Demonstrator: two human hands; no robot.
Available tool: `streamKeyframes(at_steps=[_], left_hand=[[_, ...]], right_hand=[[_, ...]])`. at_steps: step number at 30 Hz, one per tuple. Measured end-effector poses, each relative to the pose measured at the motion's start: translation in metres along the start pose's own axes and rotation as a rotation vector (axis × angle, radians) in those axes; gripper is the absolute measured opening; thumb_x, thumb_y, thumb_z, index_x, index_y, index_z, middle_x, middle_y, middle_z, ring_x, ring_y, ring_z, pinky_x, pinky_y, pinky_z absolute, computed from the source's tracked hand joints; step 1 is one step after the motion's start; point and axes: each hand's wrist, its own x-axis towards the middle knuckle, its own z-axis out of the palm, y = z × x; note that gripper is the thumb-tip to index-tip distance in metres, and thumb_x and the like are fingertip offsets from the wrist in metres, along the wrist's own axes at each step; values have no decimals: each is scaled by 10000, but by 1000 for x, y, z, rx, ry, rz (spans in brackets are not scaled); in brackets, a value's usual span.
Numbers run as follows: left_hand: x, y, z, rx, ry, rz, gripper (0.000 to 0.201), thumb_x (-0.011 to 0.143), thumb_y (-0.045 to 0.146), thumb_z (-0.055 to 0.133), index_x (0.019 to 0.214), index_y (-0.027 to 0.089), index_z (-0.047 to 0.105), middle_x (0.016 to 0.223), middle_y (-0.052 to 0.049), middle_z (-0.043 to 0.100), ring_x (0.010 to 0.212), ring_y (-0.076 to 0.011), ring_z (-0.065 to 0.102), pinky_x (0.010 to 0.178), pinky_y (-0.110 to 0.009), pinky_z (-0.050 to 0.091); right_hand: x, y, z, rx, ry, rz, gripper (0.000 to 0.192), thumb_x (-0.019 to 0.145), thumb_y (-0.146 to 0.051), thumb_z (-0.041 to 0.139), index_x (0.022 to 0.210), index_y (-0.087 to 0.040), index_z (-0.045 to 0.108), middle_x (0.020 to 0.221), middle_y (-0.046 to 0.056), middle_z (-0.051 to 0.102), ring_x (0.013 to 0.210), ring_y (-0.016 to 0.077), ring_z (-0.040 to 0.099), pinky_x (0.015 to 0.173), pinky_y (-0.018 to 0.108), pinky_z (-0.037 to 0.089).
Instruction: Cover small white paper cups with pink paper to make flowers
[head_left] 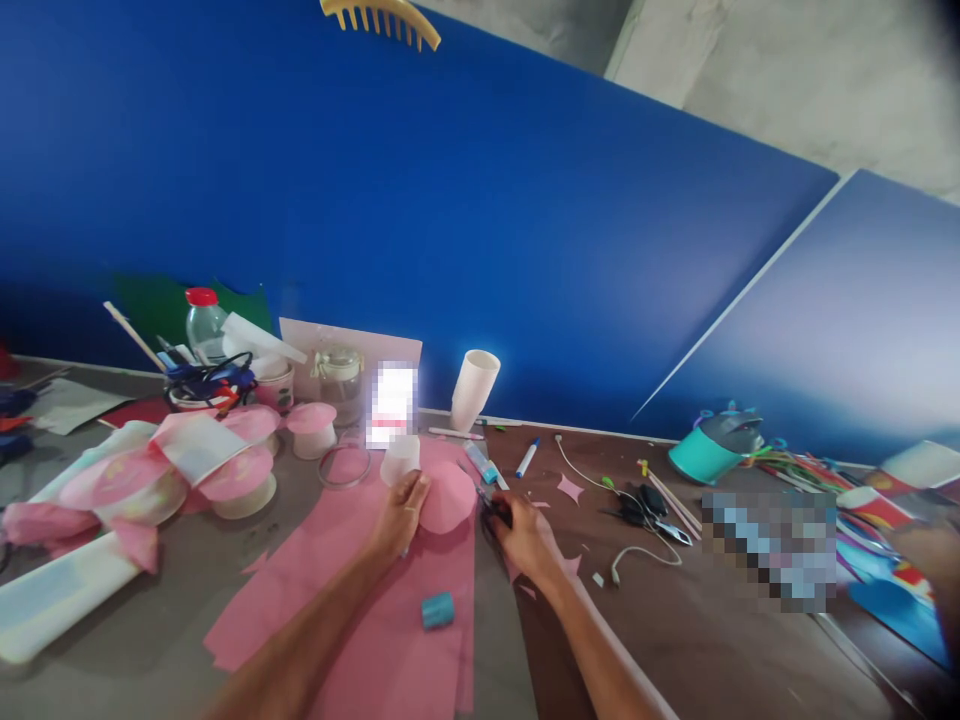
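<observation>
My left hand (403, 515) is closed on a round pink paper disc (448, 498), pinching its left edge. A small white paper cup (400, 460) sits right at those fingers; whether it is joined to the disc I cannot tell. My right hand (523, 535) is closed round the dark handles of scissors (493, 512), whose blades are at the disc's right edge. Beneath my left hand lies a large pink paper sheet (337, 600), with a short blue cylinder (438, 611) on it. Pink scraps (571, 488) lie around my right hand.
On the left are pink-topped white cups (238, 485) and a jar (337, 380). A stack of white cups (475, 388) stands by the blue partition (450, 200). A cable (649, 550), another pair of scissors (667, 530) and a teal container (709, 450) lie to the right.
</observation>
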Motion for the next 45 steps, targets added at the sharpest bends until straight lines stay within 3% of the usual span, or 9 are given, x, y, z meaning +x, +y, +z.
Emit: streamKeyframes(at_steps=[4, 9, 14, 17, 24, 32, 36, 41, 45], left_hand=[[-2, 0, 0, 38, 13, -31, 277, 786, 361, 739, 625, 205, 576, 420, 69, 446, 315, -78, 410, 324, -197, 240], [-1, -1, -4, -16, -8, 4, 268, 735, 367, 783, 653, 205, 587, 450, 52, 510, 368, -95, 468, 347, -185, 338], [2, -5, -5, -52, -31, -11, 278, 719, 391, 792, 678, 197, 596, 483, 37, 549, 414, -128, 524, 338, -200, 411], [4, -8, -6, -38, -23, -10, 308, 675, 410, 819, 669, 196, 597, 488, 41, 540, 415, -132, 532, 330, -202, 412], [6, -8, -7, 22, -14, -16, 394, 667, 535, 777, 687, 183, 601, 532, 34, 548, 442, -121, 529, 398, -220, 413], [4, -2, -6, 25, -2, -48, 394, 661, 524, 768, 700, 166, 606, 489, 22, 550, 443, -116, 510, 406, -219, 378], [5, -6, -6, -17, 10, -63, 395, 670, 525, 762, 735, 169, 603, 489, 34, 530, 435, -111, 491, 371, -206, 343], [11, -12, -7, -130, 33, -52, 354, 653, 459, 793, 721, 175, 593, 545, 49, 536, 445, -90, 501, 395, -198, 373], [13, -12, -7, -165, 56, -54, 339, 614, 414, 821, 688, 174, 593, 560, 51, 550, 459, -85, 519, 439, -202, 406]], right_hand=[[6, 7, 2, 504, 56, 89, 216, 713, -279, 668, 913, -203, 699, 853, 52, 735, 803, 235, 679, 773, 373, 539], [-1, -20, -7, 1082, -164, 212, 393, 627, -390, 823, 946, -208, 685, 792, 17, 696, 668, 160, 623, 658, 287, 506], [-11, -38, -11, 1165, -356, 206, 396, 596, -497, 866, 840, -224, 715, 698, 10, 643, 609, 145, 553, 595, 275, 465], [-11, -34, -10, 1238, -353, 209, 423, 594, -513, 870, 875, -227, 736, 694, 8, 648, 617, 150, 565, 615, 285, 482], [-7, -27, -9, 1502, -287, 214, 412, 631, -348, 911, 984, -240, 727, 849, 12, 728, 757, 178, 669, 744, 299, 523], [-7, -25, -3, 1468, -219, 209, 391, 657, -355, 896, 966, -230, 692, 759, -19, 663, 667, 137, 605, 666, 252, 467], [-12, -25, 0, 1330, -288, 125, 438, 700, -518, 826, 974, -211, 675, 708, -2, 633, 654, 161, 570, 642, 279, 439], [-13, -19, 5, 1080, -204, 79, 476, 696, -599, 778, 962, -213, 693, 622, -18, 566, 594, 150, 486, 589, 279, 385], [-12, -19, 2, 897, -201, 25, 417, 704, -566, 776, 942, -227, 730, 849, 29, 612, 638, 143, 485, 591, 283, 416]])
